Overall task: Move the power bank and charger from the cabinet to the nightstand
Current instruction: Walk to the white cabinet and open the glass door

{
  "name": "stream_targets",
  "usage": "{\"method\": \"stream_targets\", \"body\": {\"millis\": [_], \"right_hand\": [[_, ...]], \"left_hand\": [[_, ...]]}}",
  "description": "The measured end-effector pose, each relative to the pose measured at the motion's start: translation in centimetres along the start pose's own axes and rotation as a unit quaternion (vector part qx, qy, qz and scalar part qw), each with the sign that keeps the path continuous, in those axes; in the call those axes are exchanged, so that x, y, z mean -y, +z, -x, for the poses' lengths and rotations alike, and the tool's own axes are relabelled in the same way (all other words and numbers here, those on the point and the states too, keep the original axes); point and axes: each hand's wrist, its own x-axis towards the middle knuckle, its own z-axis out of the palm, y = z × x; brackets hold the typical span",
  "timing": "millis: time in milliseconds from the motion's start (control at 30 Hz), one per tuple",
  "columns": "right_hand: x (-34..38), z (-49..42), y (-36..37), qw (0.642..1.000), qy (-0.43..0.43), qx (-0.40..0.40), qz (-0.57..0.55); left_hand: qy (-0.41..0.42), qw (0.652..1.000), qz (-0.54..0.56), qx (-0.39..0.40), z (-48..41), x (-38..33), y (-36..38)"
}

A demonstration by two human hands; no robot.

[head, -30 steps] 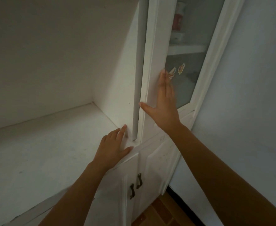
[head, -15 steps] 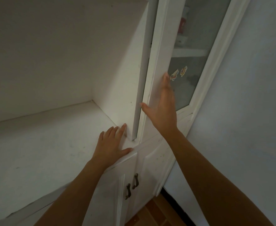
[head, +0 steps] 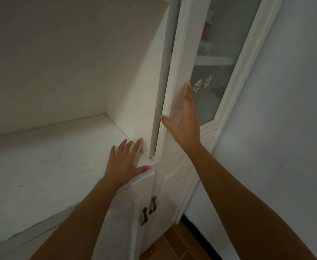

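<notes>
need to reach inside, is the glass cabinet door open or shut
Slightly open: a dark gap shows along the glass door's left edge, with the right hand flat against its frame.

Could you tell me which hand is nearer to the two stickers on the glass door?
Right. The right hand lies flat on the door frame, fingertips just left of the stickers; the left hand rests on the counter, well below.

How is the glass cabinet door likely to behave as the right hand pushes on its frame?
The glass door probably swings stiffly as one piece, since the right hand lies flat on its solid white frame. The pane looks fragile, so pressing the frame seems safer. It stands ajar beside the left hand, so it likely moves freely.
</notes>
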Motion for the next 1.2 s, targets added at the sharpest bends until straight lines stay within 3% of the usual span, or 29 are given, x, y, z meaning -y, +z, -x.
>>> {"method": "stream_targets", "body": {"millis": [200,367,700,1067,1200], "right_hand": [[-0.9,1.6,-2.4,0.999,-0.023,-0.001,-0.023],[-1.4,3.0,-4.4,0.991,-0.092,0.005,0.094],[-0.9,3.0,-6.3,0.967,-0.124,-0.008,0.224],[-1.9,4.7,-9.0,0.965,-0.142,-0.057,0.215],[-3.0,5.6,-10.4,0.969,-0.137,-0.074,0.193]], "left_hand": [[0.017,0.999,0.001,-0.033,0.1,0.1,0.2],[0.026,0.999,-0.001,-0.045,0.3,-0.3,0.1],[0.029,0.999,0.001,-0.040,0.3,-0.5,-0.2],[0.060,0.997,-0.005,-0.046,0.0,-0.2,0.0],[0.090,0.991,0.009,-0.099,0.4,-0.6,-0.5]]}}
